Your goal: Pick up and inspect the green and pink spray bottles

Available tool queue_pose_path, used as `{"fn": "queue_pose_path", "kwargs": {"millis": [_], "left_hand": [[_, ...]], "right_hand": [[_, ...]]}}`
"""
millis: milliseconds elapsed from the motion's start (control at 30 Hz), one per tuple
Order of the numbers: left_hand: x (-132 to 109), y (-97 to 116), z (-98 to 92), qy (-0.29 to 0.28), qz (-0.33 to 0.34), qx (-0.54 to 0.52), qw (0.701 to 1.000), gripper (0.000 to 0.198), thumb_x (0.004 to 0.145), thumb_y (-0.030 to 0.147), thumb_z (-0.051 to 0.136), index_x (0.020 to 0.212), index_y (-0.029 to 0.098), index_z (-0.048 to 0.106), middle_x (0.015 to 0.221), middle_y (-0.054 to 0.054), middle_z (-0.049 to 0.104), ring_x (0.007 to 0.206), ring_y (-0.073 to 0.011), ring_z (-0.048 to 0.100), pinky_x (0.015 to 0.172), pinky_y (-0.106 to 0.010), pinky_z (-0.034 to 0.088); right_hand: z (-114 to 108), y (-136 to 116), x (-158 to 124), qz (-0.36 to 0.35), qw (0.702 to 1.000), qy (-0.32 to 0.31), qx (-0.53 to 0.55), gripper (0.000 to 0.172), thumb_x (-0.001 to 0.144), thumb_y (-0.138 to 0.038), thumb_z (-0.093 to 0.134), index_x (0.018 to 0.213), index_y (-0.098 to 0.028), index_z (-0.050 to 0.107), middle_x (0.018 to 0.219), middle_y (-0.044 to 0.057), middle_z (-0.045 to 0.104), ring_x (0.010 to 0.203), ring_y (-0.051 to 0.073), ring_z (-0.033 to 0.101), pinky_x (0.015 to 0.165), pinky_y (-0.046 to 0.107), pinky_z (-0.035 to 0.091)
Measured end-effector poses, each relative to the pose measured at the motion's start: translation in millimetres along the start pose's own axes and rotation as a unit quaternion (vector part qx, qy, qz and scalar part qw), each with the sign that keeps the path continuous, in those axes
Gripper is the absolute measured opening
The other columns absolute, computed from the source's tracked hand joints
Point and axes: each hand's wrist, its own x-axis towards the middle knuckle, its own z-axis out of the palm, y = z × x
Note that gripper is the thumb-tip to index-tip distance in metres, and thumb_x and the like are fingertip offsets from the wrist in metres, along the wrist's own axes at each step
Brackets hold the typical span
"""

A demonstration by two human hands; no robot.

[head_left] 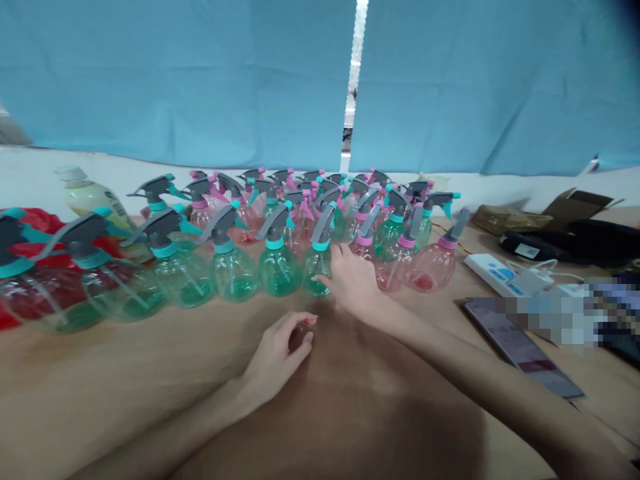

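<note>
Several clear spray bottles with grey trigger heads stand in rows on the wooden table. Green ones with turquoise collars fill the front left, pink ones with pink collars the right. My right hand [353, 280] is at a green spray bottle [316, 265] in the front row, its thumb across the front and its fingers curled on the right side. Part of that bottle is hidden by the hand. A pink spray bottle [364, 248] stands just behind my knuckles. Closer to me, my left hand [280, 353] hovers near the tabletop, fingers curved, thumb apart, nothing between them.
Red plastic [43, 223] and a pale bottle [100, 200] are behind the left bottles. At right lie a phone [523, 347], a white power strip [493, 272] with cables, and black items [565, 243]. Blue cloth [200, 80] hangs along the back wall.
</note>
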Motion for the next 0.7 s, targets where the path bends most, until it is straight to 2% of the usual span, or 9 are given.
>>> {"fn": "queue_pose_path", "kwargs": {"millis": [267,367,467,533,600,700], "left_hand": [[4.9,1.1,0.3,0.003,0.017,-0.004,1.000,0.020,0.083,0.018,0.046,0.098,0.023,0.057,0.100,-0.002,0.066,0.087,-0.0185,0.064,0.079,-0.036,0.051],[4.9,0.4,0.4,-0.002,0.014,-0.002,1.000,0.020,0.083,0.018,0.046,0.099,0.023,0.057,0.099,-0.002,0.066,0.085,-0.0183,0.063,0.078,-0.036,0.052],[5.0,-1.1,0.6,-0.007,0.017,-0.010,1.000,0.018,0.083,0.018,0.046,0.097,0.023,0.057,0.099,-0.002,0.066,0.087,-0.0181,0.064,0.080,-0.035,0.052],[5.1,-1.7,0.6,-0.013,0.017,-0.018,1.000,0.018,0.084,0.018,0.047,0.097,0.024,0.056,0.100,-0.002,0.066,0.089,-0.0183,0.064,0.081,-0.035,0.052],[5.3,-1.7,0.4,-0.019,0.017,-0.022,0.999,0.017,0.084,0.019,0.047,0.098,0.024,0.056,0.100,-0.002,0.066,0.089,-0.0190,0.065,0.080,-0.037,0.052],[5.6,-0.7,0.0,-0.021,0.017,-0.025,0.999,0.016,0.084,0.020,0.047,0.097,0.024,0.056,0.099,-0.003,0.067,0.087,-0.0200,0.065,0.078,-0.038,0.053]], "right_hand": [[5.7,-1.0,4.8,0.010,1.000,0.010,-0.008,0.043,0.082,-0.041,0.060,0.109,-0.008,0.052,0.101,0.018,0.060,0.074,0.029,0.066,0.054,0.038,0.051],[6.2,-1.4,2.5,0.015,1.000,0.019,0.013,0.050,0.083,-0.043,0.058,0.117,-0.008,0.049,0.107,0.019,0.059,0.080,0.030,0.066,0.056,0.038,0.051],[0.7,4.3,-7.8,0.016,0.997,0.059,0.053,0.058,0.082,-0.044,0.058,0.127,-0.012,0.044,0.116,0.017,0.058,0.088,0.030,0.064,0.061,0.038,0.051],[-6.5,14.0,-18.8,0.007,0.992,0.090,0.093,0.048,0.084,-0.043,0.055,0.125,-0.017,0.049,0.114,0.012,0.062,0.087,0.026,0.064,0.065,0.035,0.050],[-14.1,28.4,-30.6,0.000,0.983,0.117,0.140,0.029,0.089,-0.039,0.048,0.110,-0.022,0.060,0.102,0.005,0.067,0.080,0.021,0.065,0.067,0.032,0.048],[-19.9,53.9,-42.8,0.039,0.974,0.152,0.162,0.026,0.091,-0.038,0.045,0.098,-0.022,0.064,0.095,0.003,0.069,0.071,0.017,0.064,0.065,0.029,0.046]]}}
